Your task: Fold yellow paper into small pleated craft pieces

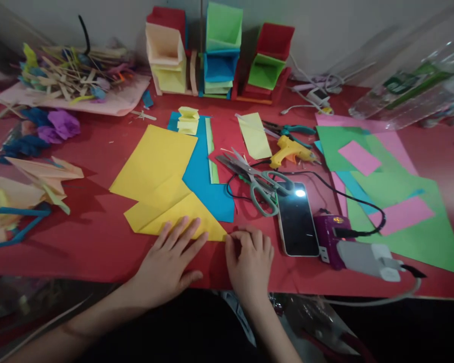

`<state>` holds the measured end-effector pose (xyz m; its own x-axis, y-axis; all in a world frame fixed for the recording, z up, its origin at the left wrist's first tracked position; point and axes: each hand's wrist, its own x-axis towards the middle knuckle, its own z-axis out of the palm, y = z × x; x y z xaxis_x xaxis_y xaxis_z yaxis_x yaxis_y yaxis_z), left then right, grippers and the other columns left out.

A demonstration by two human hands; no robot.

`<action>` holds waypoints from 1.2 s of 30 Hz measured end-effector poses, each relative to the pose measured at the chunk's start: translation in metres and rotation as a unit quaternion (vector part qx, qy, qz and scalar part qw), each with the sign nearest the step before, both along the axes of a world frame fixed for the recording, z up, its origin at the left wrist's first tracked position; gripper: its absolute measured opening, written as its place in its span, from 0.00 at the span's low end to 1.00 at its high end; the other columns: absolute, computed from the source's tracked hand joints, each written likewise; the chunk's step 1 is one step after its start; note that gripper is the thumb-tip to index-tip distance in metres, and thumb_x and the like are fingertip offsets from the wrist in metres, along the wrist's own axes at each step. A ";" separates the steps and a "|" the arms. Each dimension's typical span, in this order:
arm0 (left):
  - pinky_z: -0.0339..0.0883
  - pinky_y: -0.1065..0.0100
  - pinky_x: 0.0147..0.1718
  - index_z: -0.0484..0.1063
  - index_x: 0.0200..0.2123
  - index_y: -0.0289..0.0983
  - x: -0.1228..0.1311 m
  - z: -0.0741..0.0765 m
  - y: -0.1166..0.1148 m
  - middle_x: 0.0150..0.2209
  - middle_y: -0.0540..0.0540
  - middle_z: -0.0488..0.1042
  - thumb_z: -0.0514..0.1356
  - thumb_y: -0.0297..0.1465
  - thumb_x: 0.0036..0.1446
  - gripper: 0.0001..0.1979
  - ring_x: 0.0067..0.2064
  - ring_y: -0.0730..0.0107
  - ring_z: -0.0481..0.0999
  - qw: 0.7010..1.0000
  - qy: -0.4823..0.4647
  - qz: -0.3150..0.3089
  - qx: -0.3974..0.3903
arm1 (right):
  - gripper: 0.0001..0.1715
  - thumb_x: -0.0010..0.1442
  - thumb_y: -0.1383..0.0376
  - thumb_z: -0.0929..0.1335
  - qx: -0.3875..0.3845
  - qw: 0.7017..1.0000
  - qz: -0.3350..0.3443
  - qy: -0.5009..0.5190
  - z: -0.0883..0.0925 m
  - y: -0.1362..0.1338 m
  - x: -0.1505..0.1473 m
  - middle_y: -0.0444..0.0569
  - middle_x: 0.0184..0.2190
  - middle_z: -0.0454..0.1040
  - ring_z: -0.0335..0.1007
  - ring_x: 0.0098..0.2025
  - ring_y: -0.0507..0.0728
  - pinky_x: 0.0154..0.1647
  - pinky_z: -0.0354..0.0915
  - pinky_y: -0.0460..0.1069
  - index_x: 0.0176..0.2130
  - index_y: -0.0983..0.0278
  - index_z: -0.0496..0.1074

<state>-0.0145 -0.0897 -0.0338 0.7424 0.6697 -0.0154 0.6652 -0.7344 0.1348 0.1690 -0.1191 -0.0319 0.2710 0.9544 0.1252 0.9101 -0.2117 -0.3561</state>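
Observation:
My left hand (pixel 170 262) lies flat with fingers spread on the lower part of a folded yellow paper (pixel 196 209). At the paper's right corner, my right hand (pixel 249 259) has its fingers curled, with thumb and forefinger pinching the tip. The paper has a diagonal flap folded over it, near the front edge of the table. A larger yellow sheet (pixel 151 161) lies partly under it, and a blue sheet (pixel 208 186) shows to the right. Beyond my right hand rest grey-handled scissors (pixel 255 176), partly over a phone (pixel 298 222).
A yellow glue gun (pixel 289 151) and teal-handled pliers (pixel 297 129) lie behind the scissors. A purple power adapter (pixel 331 239) with cables sits right of the phone. Green sheets (pixel 404 186) cover the right side. Folded paper boxes (pixel 221 65) and a pink tray (pixel 117 101) of sticks stand behind.

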 end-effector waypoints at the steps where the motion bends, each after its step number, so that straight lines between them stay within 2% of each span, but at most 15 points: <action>1: 0.36 0.50 0.57 0.48 0.61 0.40 -0.002 -0.001 0.001 0.63 0.43 0.47 0.48 0.45 0.57 0.31 0.63 0.51 0.43 1.000 0.001 0.013 0.010 | 0.06 0.57 0.64 0.63 -0.002 1.000 0.006 0.003 0.001 0.004 -0.003 0.51 0.37 0.70 0.59 0.37 0.60 0.36 0.55 0.53 0.30 0.63 0.68; 3: 0.37 0.49 0.57 0.48 0.61 0.39 -0.005 -0.002 0.004 0.63 0.41 0.47 0.48 0.45 0.57 0.31 0.63 0.50 0.43 0.999 0.006 0.035 0.030 | 0.07 0.57 0.64 0.63 -0.003 1.000 0.015 0.014 0.002 0.013 -0.008 0.51 0.37 0.69 0.59 0.38 0.60 0.36 0.55 0.53 0.30 0.63 0.68; 5: 0.38 0.49 0.57 0.47 0.62 0.36 -0.008 -0.002 0.010 0.63 0.39 0.47 0.47 0.46 0.57 0.33 0.63 0.49 0.43 0.999 0.008 0.032 0.042 | 0.07 0.58 0.64 0.63 0.001 1.000 0.017 0.022 0.002 0.019 -0.010 0.51 0.37 0.69 0.59 0.38 0.60 0.36 0.55 0.53 0.30 0.63 0.69; 7: 0.40 0.51 0.57 0.46 0.62 0.34 -0.008 -0.003 0.015 0.63 0.37 0.48 0.47 0.47 0.57 0.35 0.63 0.50 0.43 0.999 0.010 -0.009 0.037 | 0.07 0.58 0.64 0.63 0.006 0.999 0.020 0.039 0.001 0.021 -0.008 0.52 0.38 0.69 0.59 0.38 0.60 0.36 0.56 0.53 0.31 0.63 0.69; 9: 0.43 0.52 0.56 0.45 0.62 0.37 -0.008 -0.003 0.020 0.63 0.37 0.48 0.47 0.47 0.57 0.34 0.63 0.50 0.45 0.998 0.010 -0.054 0.027 | 0.07 0.58 0.65 0.63 0.016 0.997 0.032 0.070 0.000 0.018 -0.003 0.52 0.39 0.69 0.60 0.38 0.59 0.37 0.57 0.53 0.33 0.63 0.70; 12: 0.46 0.50 0.55 0.45 0.62 0.43 -0.007 -0.005 0.021 0.63 0.37 0.49 0.48 0.46 0.57 0.31 0.62 0.48 0.47 0.998 0.005 -0.067 0.019 | 0.07 0.58 0.68 0.62 0.030 0.992 0.044 0.118 -0.002 0.009 0.006 0.51 0.39 0.69 0.61 0.39 0.58 0.39 0.59 0.54 0.37 0.63 0.70; 16: 0.43 0.51 0.56 0.48 0.61 0.43 -0.006 -0.005 0.021 0.63 0.39 0.49 0.49 0.45 0.57 0.31 0.62 0.50 0.47 0.998 -0.012 -0.056 0.002 | 0.07 0.57 0.67 0.63 0.033 0.989 0.033 0.141 -0.001 0.000 0.011 0.51 0.38 0.69 0.63 0.40 0.58 0.41 0.60 0.55 0.37 0.62 0.69; 20: 0.40 0.53 0.58 0.50 0.61 0.38 -0.005 -0.005 0.022 0.63 0.42 0.50 0.49 0.43 0.57 0.30 0.63 0.53 0.45 0.997 -0.012 -0.080 -0.010 | 0.06 0.55 0.65 0.65 0.014 0.991 0.012 0.133 0.001 0.002 0.005 0.50 0.39 0.69 0.61 0.42 0.59 0.42 0.58 0.55 0.35 0.62 0.70; 24: 0.42 0.52 0.58 0.49 0.61 0.36 -0.004 -0.005 0.024 0.63 0.41 0.49 0.49 0.41 0.58 0.30 0.63 0.52 0.44 0.995 -0.002 -0.100 -0.011 | 0.06 0.54 0.63 0.66 0.000 0.993 -0.008 0.120 0.003 0.007 -0.002 0.50 0.41 0.68 0.60 0.43 0.60 0.42 0.56 0.55 0.34 0.62 0.71; 28: 0.43 0.51 0.57 0.49 0.61 0.40 -0.002 -0.003 0.023 0.63 0.42 0.49 0.50 0.41 0.57 0.30 0.63 0.52 0.46 0.996 -0.007 -0.081 -0.033 | 0.06 0.56 0.63 0.65 -0.004 0.995 -0.021 0.101 0.003 0.012 -0.005 0.49 0.39 0.69 0.59 0.42 0.59 0.40 0.56 0.54 0.31 0.62 0.71; 36: 0.43 0.51 0.58 0.49 0.61 0.36 0.000 -0.002 0.021 0.62 0.43 0.51 0.50 0.40 0.57 0.30 0.63 0.52 0.45 0.997 -0.009 -0.066 -0.035 | 0.04 0.55 0.65 0.66 0.001 0.995 -0.011 0.097 0.003 0.012 0.000 0.50 0.38 0.69 0.60 0.40 0.59 0.39 0.56 0.54 0.31 0.63 0.71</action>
<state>-0.0148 -0.0689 -0.0359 0.8246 0.5639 -0.0447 0.5604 -0.8036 0.2006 0.1690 -0.1076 -0.0292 0.3120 0.9475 0.0707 0.8192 -0.2306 -0.5251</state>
